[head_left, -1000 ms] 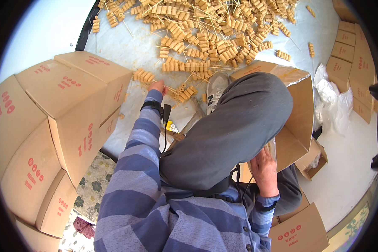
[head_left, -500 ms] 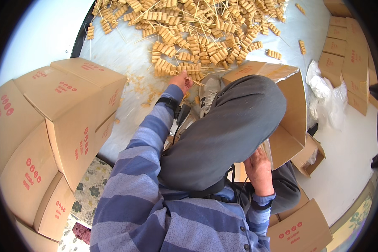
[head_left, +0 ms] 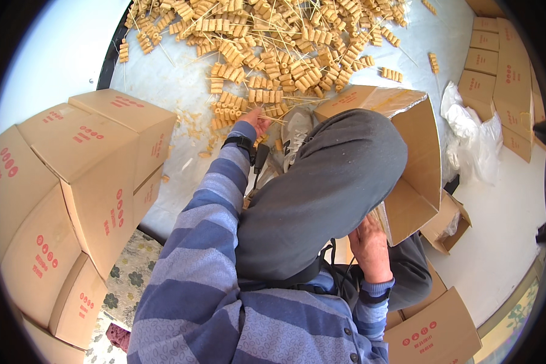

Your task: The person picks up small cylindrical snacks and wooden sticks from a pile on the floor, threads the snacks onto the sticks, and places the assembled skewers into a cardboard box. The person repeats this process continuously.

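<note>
A big heap of tan skewered rolls (head_left: 273,48) on thin sticks lies spread over a white sheet (head_left: 164,91). My left hand (head_left: 258,119) reaches out on a striped sleeve to the near edge of the heap, its fingers curled around a skewer of rolls (head_left: 273,112). My right hand (head_left: 370,246) is low, pressed against the lower edge of an open cardboard box (head_left: 415,176); its fingers are hidden. A grey hood (head_left: 327,194) covers the middle of the view. A grey shoe (head_left: 296,130) shows beside the box.
Stacked closed cardboard boxes (head_left: 97,170) stand on the left, and more boxes (head_left: 503,79) line the right edge. A crumpled white plastic bag (head_left: 473,139) lies right of the open box. A small open box (head_left: 449,221) and another carton (head_left: 437,330) sit at the lower right.
My left hand has stretched farther forward, from the loose crumbs to the edge of the skewer heap. My right hand has stayed by the open box.
</note>
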`<state>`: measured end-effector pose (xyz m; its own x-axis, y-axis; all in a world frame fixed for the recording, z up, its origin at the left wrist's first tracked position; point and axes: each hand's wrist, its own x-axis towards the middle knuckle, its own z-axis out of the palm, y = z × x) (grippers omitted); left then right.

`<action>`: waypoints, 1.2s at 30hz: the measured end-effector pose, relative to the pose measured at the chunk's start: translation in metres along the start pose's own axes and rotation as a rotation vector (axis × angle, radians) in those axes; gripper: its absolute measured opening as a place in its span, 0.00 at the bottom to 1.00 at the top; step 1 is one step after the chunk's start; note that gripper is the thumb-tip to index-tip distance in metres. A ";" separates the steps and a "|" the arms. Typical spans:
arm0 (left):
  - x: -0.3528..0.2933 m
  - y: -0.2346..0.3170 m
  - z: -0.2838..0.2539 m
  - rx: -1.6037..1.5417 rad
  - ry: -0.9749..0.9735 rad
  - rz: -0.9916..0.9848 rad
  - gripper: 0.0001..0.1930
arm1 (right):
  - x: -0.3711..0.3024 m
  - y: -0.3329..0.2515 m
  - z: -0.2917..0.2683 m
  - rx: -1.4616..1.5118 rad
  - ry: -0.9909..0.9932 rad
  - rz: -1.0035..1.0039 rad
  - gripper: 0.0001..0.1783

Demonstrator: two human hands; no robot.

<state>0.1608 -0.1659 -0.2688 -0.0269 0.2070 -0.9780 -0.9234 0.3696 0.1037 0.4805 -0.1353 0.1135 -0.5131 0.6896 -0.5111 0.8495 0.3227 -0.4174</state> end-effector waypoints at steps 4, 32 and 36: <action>0.007 0.001 0.000 0.002 0.025 0.001 0.11 | 0.000 0.002 0.002 0.003 0.012 -0.003 0.10; -0.020 -0.010 0.000 0.085 -0.053 0.096 0.15 | 0.001 0.013 0.017 -0.055 -0.034 -0.035 0.10; -0.096 0.016 0.021 0.281 -0.401 0.230 0.15 | 0.008 -0.002 0.001 0.050 0.018 0.010 0.11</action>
<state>0.1565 -0.1609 -0.1696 -0.0170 0.6200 -0.7844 -0.7713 0.4911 0.4049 0.4744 -0.1318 0.1095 -0.5020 0.7041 -0.5022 0.8471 0.2833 -0.4496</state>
